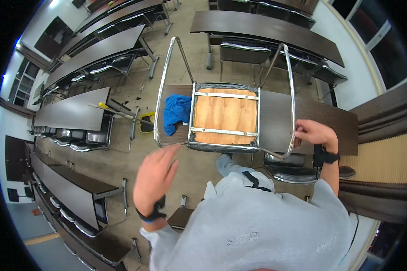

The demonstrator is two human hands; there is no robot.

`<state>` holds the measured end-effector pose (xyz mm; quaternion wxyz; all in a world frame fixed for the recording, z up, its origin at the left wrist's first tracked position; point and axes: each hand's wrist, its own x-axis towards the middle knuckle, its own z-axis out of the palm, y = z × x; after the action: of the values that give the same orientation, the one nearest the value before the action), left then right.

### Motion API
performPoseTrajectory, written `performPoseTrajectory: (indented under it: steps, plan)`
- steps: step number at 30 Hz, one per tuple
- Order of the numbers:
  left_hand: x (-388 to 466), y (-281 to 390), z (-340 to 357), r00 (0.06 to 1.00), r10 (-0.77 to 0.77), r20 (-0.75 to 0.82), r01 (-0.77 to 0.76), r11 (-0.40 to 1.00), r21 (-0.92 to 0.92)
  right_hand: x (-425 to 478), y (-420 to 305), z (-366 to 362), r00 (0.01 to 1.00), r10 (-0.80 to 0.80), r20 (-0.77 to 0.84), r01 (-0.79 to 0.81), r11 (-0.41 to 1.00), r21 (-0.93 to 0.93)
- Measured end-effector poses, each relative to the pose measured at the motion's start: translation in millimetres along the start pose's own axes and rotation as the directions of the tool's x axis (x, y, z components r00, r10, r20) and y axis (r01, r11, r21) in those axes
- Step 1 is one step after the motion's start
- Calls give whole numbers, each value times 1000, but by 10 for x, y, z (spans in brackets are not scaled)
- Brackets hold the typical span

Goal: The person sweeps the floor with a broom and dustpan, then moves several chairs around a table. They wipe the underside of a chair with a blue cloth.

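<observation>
An upturned metal-framed chair [225, 115] rests on a dark wood-grain table [312, 118]. Its bare plywood seat underside faces up, crossed by two metal bars, and its chrome tube legs rise at both sides. My right hand [313, 133] grips the right-hand chrome tube [292, 91] with curled fingers. By the near left corner of the chair, my left hand [156, 176] hovers with thumb and fingers apart, holding nothing; it looks slightly blurred. A crumpled blue cloth [176, 113] lies on the table against the left side of the seat.
Left of the table, a yellow-edged dustpan [147, 122] stands on the floor near long handles [117, 111], with dark debris beyond. A black chair [288, 169] sits under the table's near right side. Rows of tables [264, 32] with chairs fill the room; a curtain [383, 159] hangs at right.
</observation>
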<state>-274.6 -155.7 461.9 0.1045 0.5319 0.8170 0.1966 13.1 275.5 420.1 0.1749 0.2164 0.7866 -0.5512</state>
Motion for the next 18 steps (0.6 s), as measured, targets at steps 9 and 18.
performPoseTrajectory:
  steps: [9,18]
  plan:
    - [1912,-1744,-107,996,24,-88,-8,984,176,76,157,93,997,-63,35,61,997,52]
    - [2667,-2038,-54,856,-141,498,456,660,-597,725,-27,-296,939,-12,-343,98,967,234]
